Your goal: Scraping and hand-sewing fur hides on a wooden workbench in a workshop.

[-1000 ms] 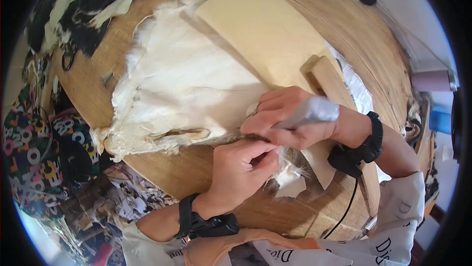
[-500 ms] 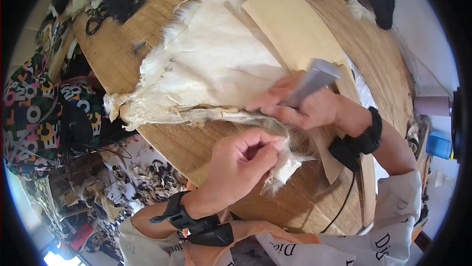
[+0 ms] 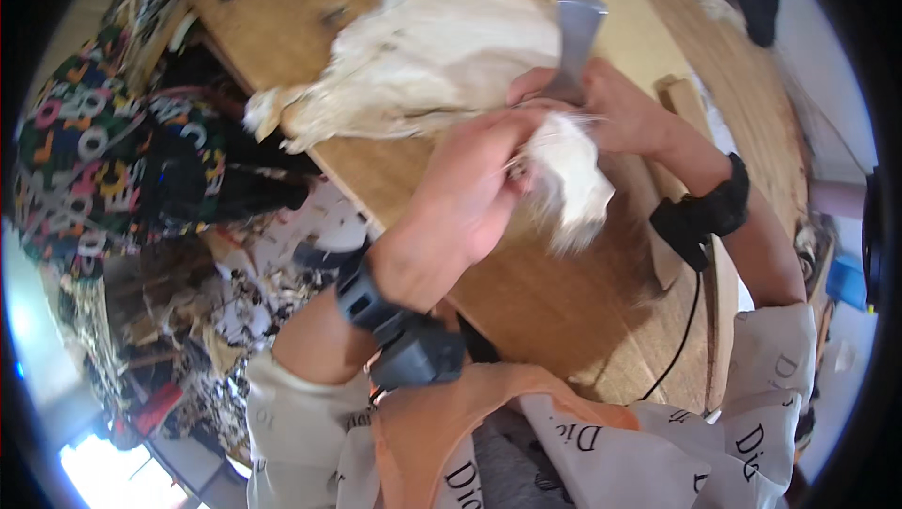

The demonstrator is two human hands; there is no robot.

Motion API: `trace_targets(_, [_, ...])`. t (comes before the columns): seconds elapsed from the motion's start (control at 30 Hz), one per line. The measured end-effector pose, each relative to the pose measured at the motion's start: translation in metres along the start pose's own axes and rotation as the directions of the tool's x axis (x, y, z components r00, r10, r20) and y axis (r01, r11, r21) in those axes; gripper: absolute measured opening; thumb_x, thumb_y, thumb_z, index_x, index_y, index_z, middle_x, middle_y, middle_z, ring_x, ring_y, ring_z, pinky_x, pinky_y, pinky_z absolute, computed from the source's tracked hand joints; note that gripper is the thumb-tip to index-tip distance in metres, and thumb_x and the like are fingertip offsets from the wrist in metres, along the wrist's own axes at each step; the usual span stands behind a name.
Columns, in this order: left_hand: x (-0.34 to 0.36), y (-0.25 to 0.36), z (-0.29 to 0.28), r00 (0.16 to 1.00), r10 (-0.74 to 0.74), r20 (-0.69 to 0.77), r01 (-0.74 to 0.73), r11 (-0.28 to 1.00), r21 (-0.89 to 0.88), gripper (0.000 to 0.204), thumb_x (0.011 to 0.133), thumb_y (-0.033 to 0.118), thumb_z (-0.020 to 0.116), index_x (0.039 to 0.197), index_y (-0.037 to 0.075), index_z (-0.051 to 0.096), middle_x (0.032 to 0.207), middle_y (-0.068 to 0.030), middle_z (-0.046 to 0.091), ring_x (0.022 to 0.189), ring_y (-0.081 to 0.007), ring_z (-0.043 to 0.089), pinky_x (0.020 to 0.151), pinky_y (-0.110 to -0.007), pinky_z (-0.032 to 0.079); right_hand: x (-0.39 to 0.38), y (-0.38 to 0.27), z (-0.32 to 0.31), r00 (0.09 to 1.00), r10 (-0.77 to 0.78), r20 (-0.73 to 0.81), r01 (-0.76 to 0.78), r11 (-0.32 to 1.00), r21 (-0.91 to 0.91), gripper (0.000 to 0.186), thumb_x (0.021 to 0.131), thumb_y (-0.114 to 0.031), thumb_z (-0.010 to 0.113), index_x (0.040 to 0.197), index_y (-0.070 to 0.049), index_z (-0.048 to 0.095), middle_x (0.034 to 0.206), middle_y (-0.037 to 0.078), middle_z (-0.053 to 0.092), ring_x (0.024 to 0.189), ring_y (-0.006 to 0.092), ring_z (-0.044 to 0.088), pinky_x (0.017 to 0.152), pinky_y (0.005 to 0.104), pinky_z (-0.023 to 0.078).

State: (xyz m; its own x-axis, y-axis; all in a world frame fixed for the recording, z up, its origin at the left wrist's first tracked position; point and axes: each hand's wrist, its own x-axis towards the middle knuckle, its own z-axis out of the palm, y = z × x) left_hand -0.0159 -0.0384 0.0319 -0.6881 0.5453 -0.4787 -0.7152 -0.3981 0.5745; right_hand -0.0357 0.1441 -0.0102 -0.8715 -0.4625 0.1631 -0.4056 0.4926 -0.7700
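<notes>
A cream-white animal hide [image 3: 451,39] lies skin side up on the wooden table, with a ragged, furry edge. My left hand [image 3: 474,180] is closed on the near edge of the hide. A pale flap of it [image 3: 573,171], fringed with fur, hangs beside my fingers. My right hand [image 3: 625,109] grips a grey metal blade [image 3: 578,34] whose flared end points away from me. Its other end is hidden between my hands, which are close together at the hide's edge. Whether the blade touches the hide there I cannot tell.
A beige sheet [image 3: 639,34] lies under and beyond my right hand. A wooden strip [image 3: 719,330] runs along the right. A black cable [image 3: 684,349] trails from my right wrist device. Patterned fabric [image 3: 103,161] hangs at the left, above scattered scraps [image 3: 254,312].
My left hand has moved away from me and lifted the hide's edge, turning the flap. The blade in my right hand now stands more upright. The whole view has shifted too.
</notes>
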Motion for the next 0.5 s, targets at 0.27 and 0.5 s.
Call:
trace_targets(0.27, [0.002,-0.01,-0.024,0.885,0.249,0.393,-0.431,0.123,0.894,0.011,0.086,0.013,0.056,0.092,0.007,0.063,0.077,-0.0065,0.058,0.064,-0.0194,0.054,0.058,-0.03,0.044,-0.002,0.0,0.002,0.999,0.041,-0.008,-0.039,0.993,0.115,0.019,0.087,-0.02,0.057,0.093,-0.004,0.064,0.078,0.015,0.065,0.073,0.0236,0.063,0.07,0.0323,0.048])
trace_targets(0.5, [-0.008,-0.03,-0.018,0.78,0.133,0.611,-0.524,-0.394,0.755,0.034,0.078,0.006,0.058,0.111,0.011,0.057,0.082,-0.0115,0.051,0.082,-0.0272,0.056,0.07,-0.036,0.048,-0.001,-0.006,-0.004,0.989,0.043,0.141,-0.058,0.992,0.109,0.02,0.091,-0.02,0.053,0.096,-0.003,0.062,0.088,0.013,0.065,0.081,0.0265,0.062,0.075,0.0327,0.048])
